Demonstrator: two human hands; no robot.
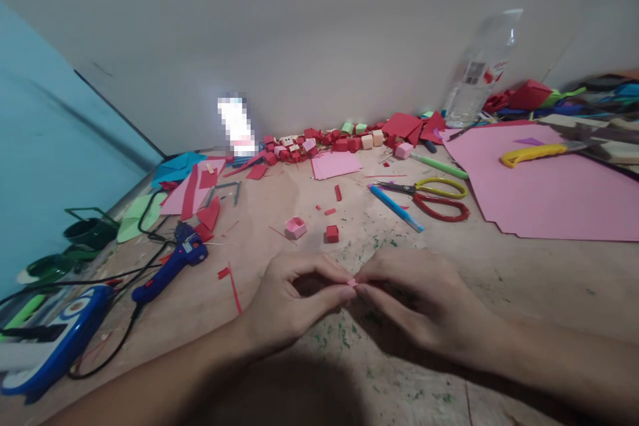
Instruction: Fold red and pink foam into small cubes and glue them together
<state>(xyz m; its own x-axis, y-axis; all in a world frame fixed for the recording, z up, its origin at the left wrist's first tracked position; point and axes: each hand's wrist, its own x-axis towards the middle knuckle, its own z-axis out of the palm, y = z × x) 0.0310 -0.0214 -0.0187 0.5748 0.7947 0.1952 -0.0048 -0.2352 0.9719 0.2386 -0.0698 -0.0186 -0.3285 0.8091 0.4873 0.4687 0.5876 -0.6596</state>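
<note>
Between my fingertips is a tiny piece of pink paper, mostly hidden by the fingers. My left hand pinches it from the left with thumb and forefinger. From the other side my right hand pinches it too, the two hands almost touching. Just beyond them, a small open pink paper box and a small red paper cube sit on the wooden table. A few red paper scraps lie farther back.
At left are a blue glue gun with its cord and a blue-and-white case. Scissors, a blue pen, pink sheets and a yellow cutter lie right. Paper cubes, a phone and a bottle line the wall.
</note>
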